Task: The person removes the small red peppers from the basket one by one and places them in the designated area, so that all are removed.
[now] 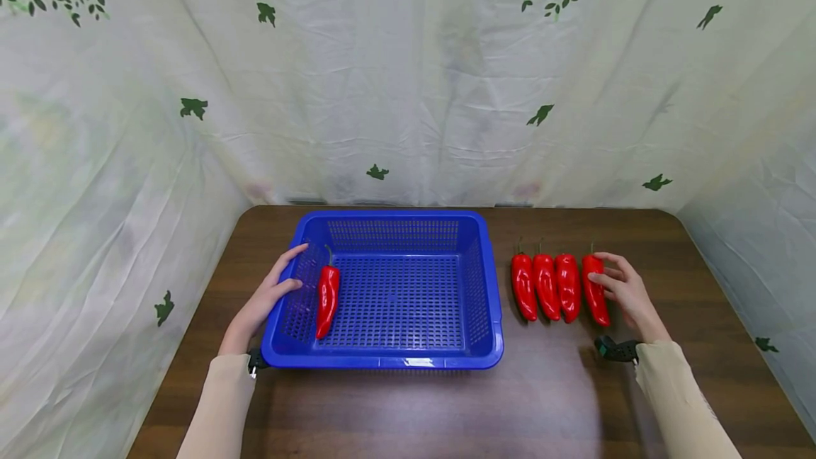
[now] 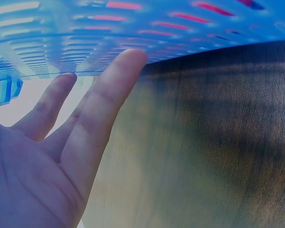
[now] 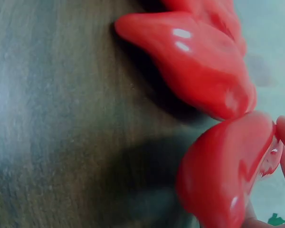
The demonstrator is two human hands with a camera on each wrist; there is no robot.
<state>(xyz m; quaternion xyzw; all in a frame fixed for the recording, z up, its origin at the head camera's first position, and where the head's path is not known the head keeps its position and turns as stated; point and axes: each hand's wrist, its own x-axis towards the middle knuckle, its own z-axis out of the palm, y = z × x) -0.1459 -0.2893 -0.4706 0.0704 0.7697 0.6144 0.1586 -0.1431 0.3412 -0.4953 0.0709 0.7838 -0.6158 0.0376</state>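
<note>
While my right hand pinches the outermost red pepper near its stem end, thumb opposite partly bent fingers, my left hand straddles the left rim of the blue basket, its fingers nearly straight, some over the inner side and others outside. Just left of my right hand, three more red peppers lie side by side on the brown table; just right of my left fingertips, a lone pepper lies inside the basket. I cannot tell whether the pinched pepper is fully clear of the table. Its glossy skin suggests a light, fairly firm, slightly slippery body, best taken around the broad shoulder rather than by the thin stem.
</note>
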